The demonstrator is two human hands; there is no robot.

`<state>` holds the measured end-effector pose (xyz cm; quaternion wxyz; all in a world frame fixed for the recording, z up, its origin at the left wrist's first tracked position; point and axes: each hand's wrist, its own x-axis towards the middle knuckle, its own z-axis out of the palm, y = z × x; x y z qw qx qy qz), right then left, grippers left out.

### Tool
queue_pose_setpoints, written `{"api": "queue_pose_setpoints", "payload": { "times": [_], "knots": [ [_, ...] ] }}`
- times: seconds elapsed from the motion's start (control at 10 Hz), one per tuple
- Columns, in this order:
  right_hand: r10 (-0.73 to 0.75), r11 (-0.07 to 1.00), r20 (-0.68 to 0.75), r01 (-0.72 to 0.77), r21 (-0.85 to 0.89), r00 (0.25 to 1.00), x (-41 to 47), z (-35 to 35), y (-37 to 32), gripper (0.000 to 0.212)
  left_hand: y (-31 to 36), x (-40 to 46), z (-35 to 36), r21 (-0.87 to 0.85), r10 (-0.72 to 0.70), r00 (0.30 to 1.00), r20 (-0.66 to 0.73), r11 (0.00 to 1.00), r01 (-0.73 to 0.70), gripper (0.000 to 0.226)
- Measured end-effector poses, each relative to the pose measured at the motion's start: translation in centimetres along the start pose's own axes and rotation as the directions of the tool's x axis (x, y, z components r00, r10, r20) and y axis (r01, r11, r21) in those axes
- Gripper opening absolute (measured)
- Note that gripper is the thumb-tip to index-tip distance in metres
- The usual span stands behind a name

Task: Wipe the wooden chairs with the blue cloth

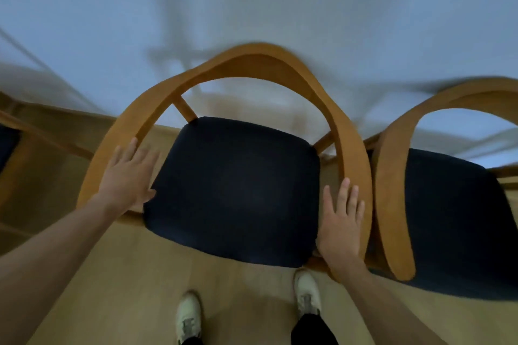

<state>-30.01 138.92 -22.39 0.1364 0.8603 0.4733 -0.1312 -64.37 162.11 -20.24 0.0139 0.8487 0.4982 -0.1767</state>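
Two wooden chairs stand side by side on a wood floor, pushed up to a counter under a pale blue-white cover. The near chair has a curved wooden rail looping round a dark seat pad. The second chair sits just beside it on the right, their rails almost touching. The left hand lies flat on the left arm of the near chair, fingers spread, its grip wide and holding nothing. The right hand lies flat against the right arm, fingers straight, grip wide too. The blue cloth is nowhere in view. Two pale shoes show below. The picture is blurred.
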Motion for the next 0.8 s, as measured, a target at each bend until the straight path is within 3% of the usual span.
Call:
{"api": "queue_pose_setpoints", "payload": {
  "times": [0.1, 0.2, 0.4, 0.6, 0.7, 0.8],
  "knots": [
    [0.021, 1.000, -0.087, -0.020, 0.014, 0.996, -0.1, 0.8, -0.8, 0.092, -4.2, 0.0, 3.0, 0.168, 0.127, 0.991, -0.039, 0.979, -0.119, 0.092],
    [0.025, 0.999, -0.166, -0.020, 0.027, 0.986, -0.3, 1.2, -0.6, 0.091, -5.8, -0.2, 5.2, 0.140, 0.190, 0.971, -0.147, 0.976, -0.170, 0.077],
    [0.052, 0.997, -0.165, -0.040, 0.072, 0.985, -0.1, 0.9, -2.8, 0.094, -7.8, -0.6, 6.5, 0.070, 0.153, 0.961, -0.230, 0.988, -0.140, 0.073],
    [0.008, 0.997, -0.211, 0.009, 0.081, 0.977, 0.3, 1.1, -8.1, 0.092, -13.3, -2.5, 8.0, 0.047, 0.099, 0.983, -0.152, 0.995, -0.093, 0.081],
    [-0.016, 0.997, -0.199, 0.030, 0.068, 0.980, 0.1, 0.2, -10.8, 0.087, -16.8, -2.5, 7.6, 0.009, 0.077, 0.997, -0.025, 0.997, -0.077, 0.086],
    [-0.082, 0.996, -0.119, 0.087, 0.033, 0.990, -0.1, -1.6, -12.3, 0.084, -18.5, -3.1, 6.1, 0.028, 0.164, 0.986, 0.014, 0.986, -0.164, 0.087]
  ]
}}
